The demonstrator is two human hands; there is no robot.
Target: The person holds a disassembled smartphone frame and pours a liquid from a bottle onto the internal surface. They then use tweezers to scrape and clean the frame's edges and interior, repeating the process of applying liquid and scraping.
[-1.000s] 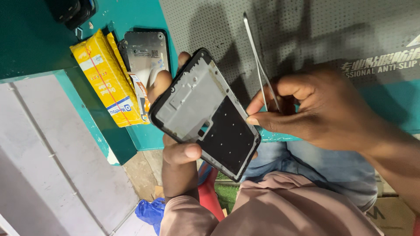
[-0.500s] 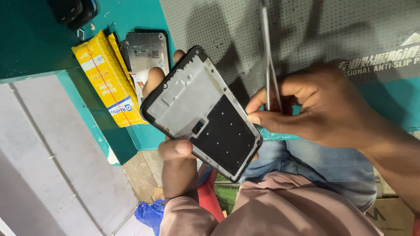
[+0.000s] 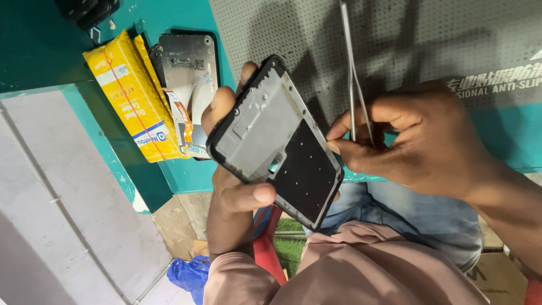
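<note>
Left hand (image 3: 231, 186) grips open phone frame (image 3: 276, 141) by its edges, tilted. Right hand (image 3: 412, 141) just beside frame's right edge, pinching tweezers (image 3: 353, 79), tips pointing away. Beyond left grip: yellow packet (image 3: 130, 96), silver phone panel (image 3: 189, 73) on teal bench (image 3: 34, 45).

Phone frame (image 3: 276, 141) right of packet (image 3: 131, 96)
</note>
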